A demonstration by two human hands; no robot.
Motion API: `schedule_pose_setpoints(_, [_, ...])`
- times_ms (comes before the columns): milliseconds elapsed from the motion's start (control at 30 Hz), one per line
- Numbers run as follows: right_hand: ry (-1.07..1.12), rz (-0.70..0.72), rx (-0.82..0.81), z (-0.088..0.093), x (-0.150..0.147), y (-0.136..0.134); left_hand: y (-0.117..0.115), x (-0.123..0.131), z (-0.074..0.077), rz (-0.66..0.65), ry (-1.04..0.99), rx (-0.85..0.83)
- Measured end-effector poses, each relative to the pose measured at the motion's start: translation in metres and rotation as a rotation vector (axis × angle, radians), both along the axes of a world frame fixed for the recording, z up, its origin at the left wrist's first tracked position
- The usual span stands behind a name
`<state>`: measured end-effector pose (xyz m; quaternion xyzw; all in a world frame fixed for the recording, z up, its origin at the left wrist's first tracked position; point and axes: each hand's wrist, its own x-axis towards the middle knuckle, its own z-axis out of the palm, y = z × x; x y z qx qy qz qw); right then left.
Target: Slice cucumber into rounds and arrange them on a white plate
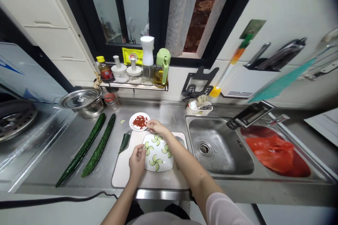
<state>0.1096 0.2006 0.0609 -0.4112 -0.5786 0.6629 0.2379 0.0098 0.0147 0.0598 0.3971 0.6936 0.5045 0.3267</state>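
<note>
A white square plate (pixel 160 163) lies on a pale cutting board (pixel 123 172), with thin green-edged cucumber slices (pixel 155 162) laid on it in pinwheel shapes. My left hand (pixel 137 160) is at the plate's left edge, fingers curled and pressed together; what they hold, if anything, is hidden. Above the plate's far side, my right hand (pixel 157 127) pinches its fingertips beside a small white dish (pixel 131 123) of red dried berries (pixel 140 121), perhaps goji. Anything in that pinch is too small to make out. A cut cucumber end (pixel 124 142) rests at the board's left edge.
Two long cucumbers (pixel 99 151) lie left on the steel counter, before a lidded pot (pixel 83 102). A seasoning rack (pixel 134 86) is at the back. To the right are a sink (pixel 221 147) with a faucet (pixel 250 114) and a red plastic bag (pixel 271 153).
</note>
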Motion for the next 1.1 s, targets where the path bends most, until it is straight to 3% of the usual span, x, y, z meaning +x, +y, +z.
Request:
schedule_pose_setpoints(133, [0.045,0.074,0.046,0.015,0.023,-0.021,0.032,0.0,0.008,0.03,0.054,0.065])
schedule_pose_setpoints(300, [-0.189,0.09,0.236,0.021,0.049,-0.039,0.059,0.004,0.012,-0.089,0.22,-0.004])
schedule_pose_setpoints(567, [-0.723,0.098,0.406,0.014,0.072,-0.052,0.059,0.016,0.006,-0.194,0.492,-0.274])
schedule_pose_setpoints(833, [-0.859,0.163,0.476,0.005,0.064,-0.053,0.069,0.022,-0.006,-0.226,0.63,-0.324])
schedule_pose_setpoints(1100, [-0.941,0.239,0.534,0.001,0.058,-0.05,0.077,0.028,-0.009,-0.269,0.681,-0.327])
